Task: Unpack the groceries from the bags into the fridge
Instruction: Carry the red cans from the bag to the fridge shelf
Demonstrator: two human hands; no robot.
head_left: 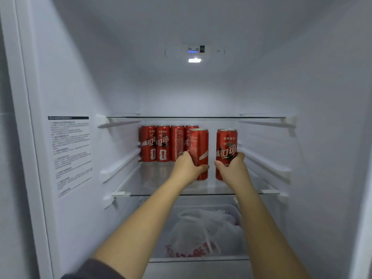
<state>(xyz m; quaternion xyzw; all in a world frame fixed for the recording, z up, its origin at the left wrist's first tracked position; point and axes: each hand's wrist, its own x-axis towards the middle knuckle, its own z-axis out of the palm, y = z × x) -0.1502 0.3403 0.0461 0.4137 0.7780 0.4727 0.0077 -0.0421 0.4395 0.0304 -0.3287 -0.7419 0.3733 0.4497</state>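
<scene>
While both hands are deep inside the fridge (76, 77), we take the glass shelf (145, 182) as our reference. Our left hand (188, 168) has its fingers curled round the lower half of the left can (198, 146), and our right hand (233, 167) grasps the right can (226, 143) in the same way. Both cans are upright over the middle of the glass shelf, but we cannot tell if their bottoms already touch it. We judge the cans to be full, so rather heavy for their size. Their thin wall is stiff but can dent under a hard squeeze, and the smooth metal may slip. As they are tall and narrow, they will tip easily, so a hold nearer the middle seems safer to us than one low down. A row of cans (163, 143) stands at the back left of the glass shelf, and the left can is just in front of its right end. The back right of the glass shelf looks free, which gives room to slide both cans in. Above the glass shelf, the upper shelf (195, 117) leaves only a little space over the can tops, so we should not lift high. Below the glass shelf lies a plastic bag (201, 232) in a drawer (237, 210).
</scene>
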